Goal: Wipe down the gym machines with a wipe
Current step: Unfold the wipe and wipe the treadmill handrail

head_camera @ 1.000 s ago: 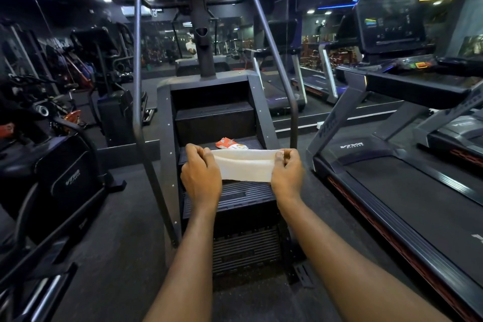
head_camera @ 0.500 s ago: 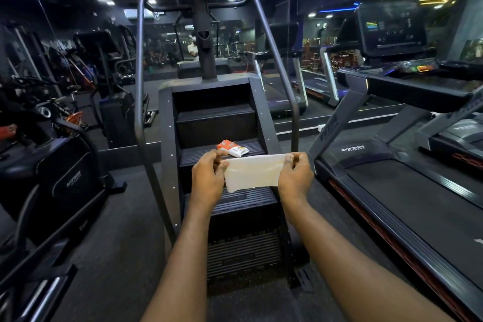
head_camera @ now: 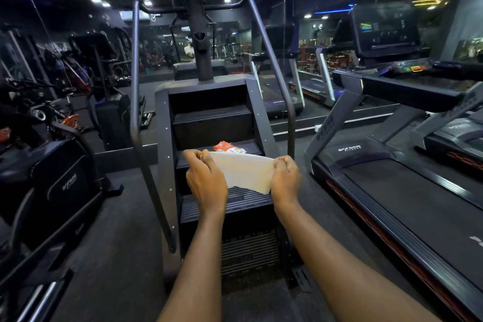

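My left hand [head_camera: 206, 181] and right hand [head_camera: 285, 178], fingers curled, pinch the white wipe [head_camera: 245, 173] by its top corners; orange packet [head_camera: 228, 146] at twelve o'clock on the stair climber [head_camera: 213, 125]

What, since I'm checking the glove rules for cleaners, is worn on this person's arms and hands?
Nothing that shows. The left hand and right hand are bare, with no gloves. The left forearm and right forearm are bare down to the picture's lower edge, with no sleeve, watch or wristband in view. A small glint on a left finger might be a ring, but it is too small to tell.
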A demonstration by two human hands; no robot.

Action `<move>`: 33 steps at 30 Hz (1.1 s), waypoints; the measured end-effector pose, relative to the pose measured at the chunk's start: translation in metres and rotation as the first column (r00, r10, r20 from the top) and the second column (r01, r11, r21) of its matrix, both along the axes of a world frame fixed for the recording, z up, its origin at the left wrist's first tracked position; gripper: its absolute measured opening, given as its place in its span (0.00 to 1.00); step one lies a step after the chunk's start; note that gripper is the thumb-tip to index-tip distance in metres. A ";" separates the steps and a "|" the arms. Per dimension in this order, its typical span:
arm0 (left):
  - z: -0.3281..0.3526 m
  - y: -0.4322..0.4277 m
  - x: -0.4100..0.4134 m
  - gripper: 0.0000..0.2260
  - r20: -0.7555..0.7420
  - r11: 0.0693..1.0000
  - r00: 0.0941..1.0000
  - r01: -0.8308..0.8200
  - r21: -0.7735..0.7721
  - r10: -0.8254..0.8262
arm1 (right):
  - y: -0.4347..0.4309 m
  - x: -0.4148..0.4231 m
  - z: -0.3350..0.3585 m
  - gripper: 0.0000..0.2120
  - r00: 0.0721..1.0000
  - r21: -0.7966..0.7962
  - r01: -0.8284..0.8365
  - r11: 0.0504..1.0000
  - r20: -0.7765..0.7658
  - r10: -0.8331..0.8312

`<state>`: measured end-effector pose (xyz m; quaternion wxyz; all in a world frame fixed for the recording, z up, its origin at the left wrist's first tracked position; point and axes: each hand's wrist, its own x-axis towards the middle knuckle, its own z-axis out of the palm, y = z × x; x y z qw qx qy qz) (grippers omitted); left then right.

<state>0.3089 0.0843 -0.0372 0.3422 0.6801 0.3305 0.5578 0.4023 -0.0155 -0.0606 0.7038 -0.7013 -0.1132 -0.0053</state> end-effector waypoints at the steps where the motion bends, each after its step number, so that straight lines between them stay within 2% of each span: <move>1: 0.000 -0.002 0.000 0.08 0.005 1.000 1.000 -0.008 -0.006 0.008 | 0.001 -0.001 0.000 0.10 1.000 -0.002 0.008 1.000 0.001 -0.008; 8: -0.004 0.010 -0.005 0.09 -0.038 0.999 0.999 -0.014 0.031 0.015 | -0.001 0.005 -0.001 0.12 0.999 -0.106 0.029 0.994 0.020 -0.027; 14: -0.009 0.018 -0.009 0.09 -0.093 1.000 0.996 -0.011 0.017 0.012 | -0.003 0.009 -0.010 0.08 0.999 -0.137 0.046 0.989 0.032 -0.042; 20: -0.006 0.018 -0.020 0.09 -0.139 0.997 0.988 0.076 0.022 -0.072 | -0.010 0.011 -0.015 0.09 0.998 -0.129 0.020 0.992 0.056 -0.013; 25: -0.004 0.018 -0.025 0.09 -0.148 0.994 0.983 0.108 -0.005 -0.108 | -0.012 0.007 -0.016 0.09 0.994 -0.192 -0.018 0.981 0.100 0.038; 28: -0.004 0.016 -0.024 0.08 -0.174 0.991 0.976 0.129 -0.017 -0.130 | -0.012 0.003 -0.014 0.08 0.989 -0.256 0.012 0.967 0.146 0.026; 33: -0.008 0.014 -0.018 0.07 -0.252 0.974 0.942 0.224 -0.024 -0.223 | -0.010 -0.003 -0.008 0.07 0.981 -0.262 0.021 0.965 0.190 0.030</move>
